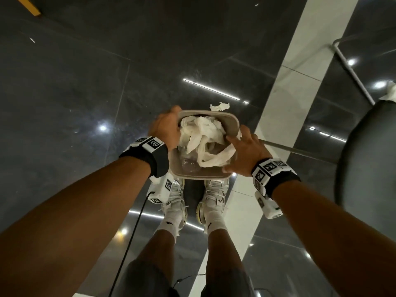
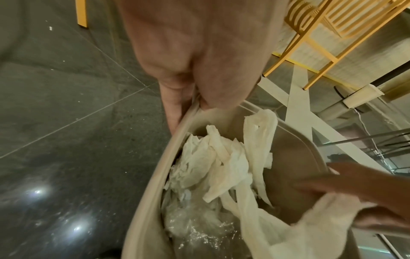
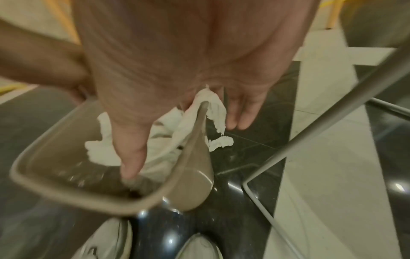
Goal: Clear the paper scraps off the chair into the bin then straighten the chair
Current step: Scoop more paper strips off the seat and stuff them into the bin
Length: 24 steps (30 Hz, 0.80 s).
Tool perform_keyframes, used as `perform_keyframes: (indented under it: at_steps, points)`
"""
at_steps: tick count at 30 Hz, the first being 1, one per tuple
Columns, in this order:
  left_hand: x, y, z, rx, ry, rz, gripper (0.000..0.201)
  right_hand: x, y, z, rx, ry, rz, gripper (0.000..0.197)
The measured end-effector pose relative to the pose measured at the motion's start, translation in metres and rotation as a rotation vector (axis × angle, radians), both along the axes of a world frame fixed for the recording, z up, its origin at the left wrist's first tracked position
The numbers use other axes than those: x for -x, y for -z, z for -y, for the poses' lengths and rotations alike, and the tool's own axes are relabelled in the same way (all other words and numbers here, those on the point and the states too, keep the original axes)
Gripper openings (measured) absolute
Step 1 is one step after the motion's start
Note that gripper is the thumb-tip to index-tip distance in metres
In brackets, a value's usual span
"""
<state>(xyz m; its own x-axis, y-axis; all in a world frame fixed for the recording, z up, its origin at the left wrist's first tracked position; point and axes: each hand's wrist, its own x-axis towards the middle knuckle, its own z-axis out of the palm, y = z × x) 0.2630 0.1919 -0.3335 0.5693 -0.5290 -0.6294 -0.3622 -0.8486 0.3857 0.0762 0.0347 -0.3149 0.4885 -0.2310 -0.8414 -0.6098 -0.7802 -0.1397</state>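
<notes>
A beige bin sits in front of my shoes, and I hold it by both sides. My left hand grips its left rim. On the opposite rim is my right hand, thumb inside the bin and fingers outside. White paper scraps fill the bin, and one strip hangs over the rim under my right hand. Another scrap lies on the floor just beyond the bin. The dark chair seat is at the right with a scrap on it.
The chair's metal legs run across the floor to the right of the bin. My shoes stand right under the bin. The floor is glossy dark tile with a white stripe. Yellow furniture legs stand farther off.
</notes>
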Motion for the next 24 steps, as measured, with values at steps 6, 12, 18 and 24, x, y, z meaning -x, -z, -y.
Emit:
perform_keyframes:
  at_steps: [6,12,18,24]
  points:
    - [-0.006,0.001,-0.006,0.026,-0.128,-0.038,0.028,-0.001,-0.013,-0.010,0.122,-0.095,0.115,0.020]
    - [-0.012,-0.003,-0.013,0.096,-0.278,-0.076,0.025,-0.045,-0.010,-0.045,-0.167,0.141,0.301,0.038]
    - [-0.030,0.001,-0.021,0.121,-0.487,0.004,0.037,-0.093,-0.003,-0.029,-0.123,0.292,0.513,0.054]
    - [-0.065,0.027,-0.018,0.271,-0.704,0.096,0.036,-0.088,0.059,0.071,0.139,0.783,0.619,0.028]
